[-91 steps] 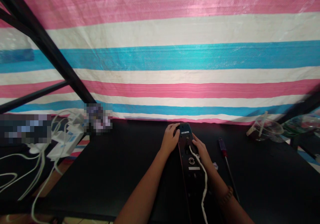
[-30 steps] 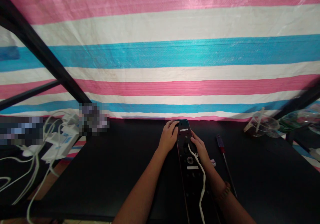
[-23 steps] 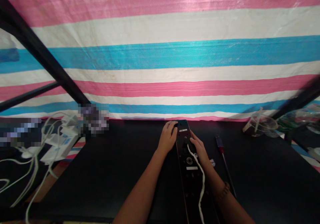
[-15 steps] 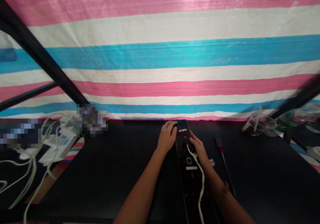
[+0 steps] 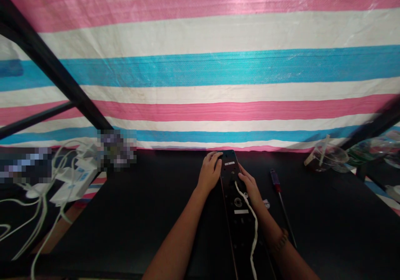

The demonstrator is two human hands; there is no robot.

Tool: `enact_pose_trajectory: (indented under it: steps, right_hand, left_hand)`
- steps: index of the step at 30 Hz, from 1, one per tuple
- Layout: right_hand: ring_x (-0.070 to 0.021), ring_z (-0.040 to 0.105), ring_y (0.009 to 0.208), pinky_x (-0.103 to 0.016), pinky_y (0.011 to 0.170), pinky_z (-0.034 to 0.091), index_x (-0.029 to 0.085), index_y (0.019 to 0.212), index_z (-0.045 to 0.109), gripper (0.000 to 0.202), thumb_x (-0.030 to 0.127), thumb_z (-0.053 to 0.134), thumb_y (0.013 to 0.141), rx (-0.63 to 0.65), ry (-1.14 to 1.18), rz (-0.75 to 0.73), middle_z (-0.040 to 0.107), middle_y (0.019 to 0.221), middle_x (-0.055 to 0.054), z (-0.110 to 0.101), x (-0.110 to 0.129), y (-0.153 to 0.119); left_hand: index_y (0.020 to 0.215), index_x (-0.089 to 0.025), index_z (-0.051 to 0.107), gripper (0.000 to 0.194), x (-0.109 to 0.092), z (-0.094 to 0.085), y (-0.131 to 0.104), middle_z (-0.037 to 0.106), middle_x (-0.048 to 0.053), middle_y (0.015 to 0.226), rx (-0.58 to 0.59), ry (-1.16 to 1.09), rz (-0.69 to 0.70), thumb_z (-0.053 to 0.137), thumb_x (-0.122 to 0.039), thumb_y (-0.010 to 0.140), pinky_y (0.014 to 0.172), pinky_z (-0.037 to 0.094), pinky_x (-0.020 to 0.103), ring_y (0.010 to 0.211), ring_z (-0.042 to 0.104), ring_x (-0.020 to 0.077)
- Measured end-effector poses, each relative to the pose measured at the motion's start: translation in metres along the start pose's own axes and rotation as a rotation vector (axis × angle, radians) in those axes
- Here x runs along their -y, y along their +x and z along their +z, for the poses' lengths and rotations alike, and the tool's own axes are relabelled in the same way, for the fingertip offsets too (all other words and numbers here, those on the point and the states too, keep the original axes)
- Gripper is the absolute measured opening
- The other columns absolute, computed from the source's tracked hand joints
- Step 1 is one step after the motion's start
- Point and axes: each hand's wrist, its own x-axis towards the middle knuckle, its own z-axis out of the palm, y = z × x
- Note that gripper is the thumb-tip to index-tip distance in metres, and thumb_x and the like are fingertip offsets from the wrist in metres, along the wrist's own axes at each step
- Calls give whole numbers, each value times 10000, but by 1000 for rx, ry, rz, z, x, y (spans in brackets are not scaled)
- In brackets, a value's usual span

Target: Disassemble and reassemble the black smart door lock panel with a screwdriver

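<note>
A long black panel lies lengthwise before me, with screws, a round fitting and white labels on its upper face. From its far half a white cable runs toward me along the face. My left hand grips the far left edge, its fingers curled over the far end. On the opposite edge, my right hand is closed around the side, thumb on top; the fingers underneath are hidden. To the right of that hand lies a screwdriver with a purple and red handle. A small clear plastic piece sits beside my right wrist.
The black table backs onto a striped sheet. White cables and adapters crowd the left, beside a slanted black frame bar. A clear plastic cup with a straw and other clear containers stand at the right.
Both hands keep their hold on the panel. The whole view has shifted very slightly; nothing else has visibly moved.
</note>
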Motion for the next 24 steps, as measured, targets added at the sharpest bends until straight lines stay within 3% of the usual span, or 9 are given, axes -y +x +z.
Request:
enact_pose_trajectory:
  steps: [11,24]
  right_hand:
    - [-371,547,1322,-528,1172,355,230,1179,756,594,504,818,655,1,-6,-13,699,1281,-57,1,-3,1]
    - [-361,530,1342,-514,1193,321,227,1126,778,560,504,822,642,-8,-16,0,693,1288,-55,-1,-7,7]
  left_hand:
    - [1255,-240,625,324,3,2,1,579,96,1274,3,-31,-8,407,-286,1019,1117,433,425,1231,560,215]
    - [1211,-225,637,305,6,3,4,610,109,1256,22,-16,-46,425,-317,1012,1111,431,473,1219,573,244]
